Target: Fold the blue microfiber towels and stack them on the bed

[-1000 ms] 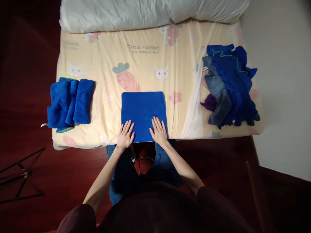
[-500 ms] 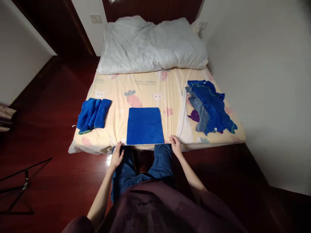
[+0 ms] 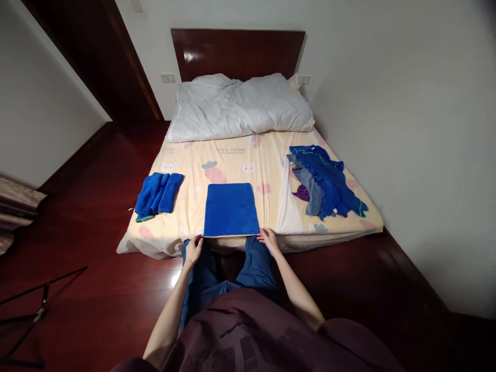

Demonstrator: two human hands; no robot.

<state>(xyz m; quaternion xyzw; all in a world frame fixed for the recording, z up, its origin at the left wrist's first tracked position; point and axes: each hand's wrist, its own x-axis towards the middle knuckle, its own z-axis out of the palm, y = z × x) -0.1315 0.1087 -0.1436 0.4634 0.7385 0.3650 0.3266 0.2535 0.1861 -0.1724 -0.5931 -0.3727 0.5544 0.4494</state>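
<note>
A flat blue cloth [image 3: 231,209] lies spread at the front edge of the bed [image 3: 189,196]. At its near left corner is my left hand [image 3: 194,250], fingers bent and close together; whether they pinch the cloth is too small to tell. My right hand [image 3: 268,241] touches the near right corner, its fingers apart. Rolled or folded blue cloths [image 3: 158,195] rest on the left part of the bed. On the right part lies a loose heap of blue, grey and purple cloths [image 3: 329,181].
A white quilt [image 3: 240,106] is bunched before the dark headboard [image 3: 240,51]. The front of the bed is near my knees. A black metal stand [image 3: 41,310] is on the floor at the lower left, below a curtain [image 3: 17,209].
Both hands have moved inward to the near corners of the blue cloth. The view has tilted up, showing more of the headboard.
</note>
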